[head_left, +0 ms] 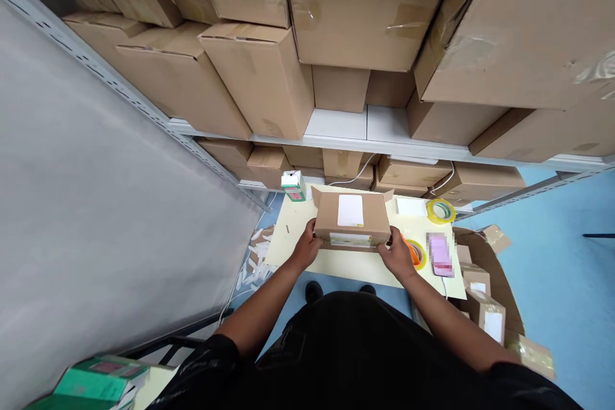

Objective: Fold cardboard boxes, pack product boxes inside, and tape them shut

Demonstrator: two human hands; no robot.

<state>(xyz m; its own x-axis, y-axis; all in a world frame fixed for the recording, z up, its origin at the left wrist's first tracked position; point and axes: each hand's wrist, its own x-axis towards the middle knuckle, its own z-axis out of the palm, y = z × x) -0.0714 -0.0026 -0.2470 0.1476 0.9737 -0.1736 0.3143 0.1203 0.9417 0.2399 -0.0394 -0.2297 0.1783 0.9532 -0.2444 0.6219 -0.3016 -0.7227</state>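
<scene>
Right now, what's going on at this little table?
A person holds a small cardboard box with a white label, left hand and right hand gripping its two ends over a pale yellow table. Tape rolls lie to the right, a green-and-white carton at the back left. Shelves of large cartons rise behind.

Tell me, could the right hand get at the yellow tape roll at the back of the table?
Probably yes. The right hand grips the cardboard box, but the table between it and the yellow tape roll looks unobstructed.
</scene>
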